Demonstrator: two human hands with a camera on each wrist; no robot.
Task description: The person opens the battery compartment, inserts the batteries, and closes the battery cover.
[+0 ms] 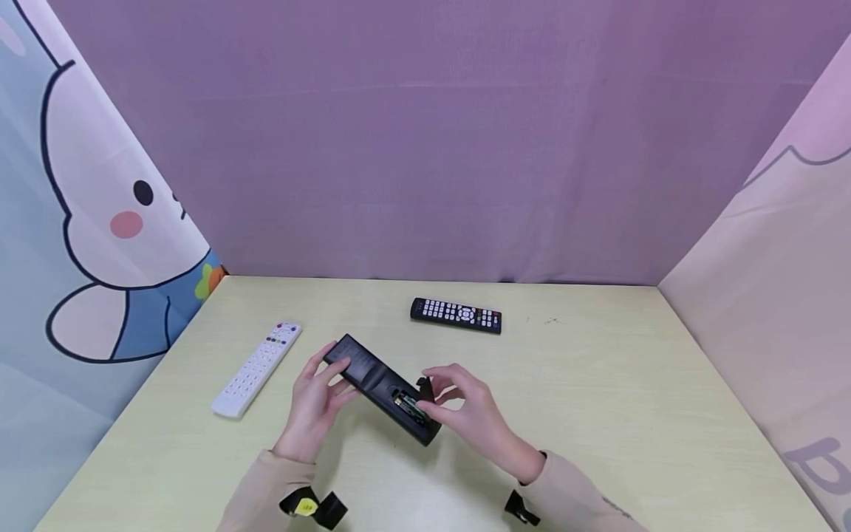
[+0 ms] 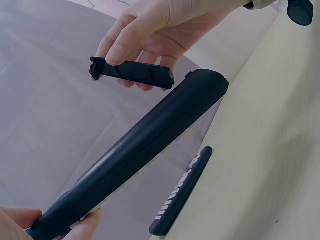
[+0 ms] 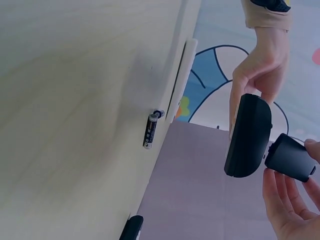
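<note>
My left hand (image 1: 314, 405) grips the far-left end of a black remote control (image 1: 377, 378), held tilted above the table with its back facing up. The battery compartment (image 1: 411, 406) is uncovered, and at least one battery shows inside. My right hand (image 1: 480, 420) pinches the black battery cover (image 1: 426, 389) between thumb and fingers, just off the remote's near-right end. In the left wrist view a gap separates the cover (image 2: 134, 73) from the remote (image 2: 135, 145). Two loose batteries, one (image 3: 150, 132) lying in front of another (image 3: 159, 113), show on the table in the right wrist view.
A white remote control (image 1: 258, 369) lies on the table at the left. Farther back, a second black remote (image 1: 456, 315) lies buttons up. Purple cloth (image 1: 425, 148) hangs behind the table's back edge, with printed curtains at both sides.
</note>
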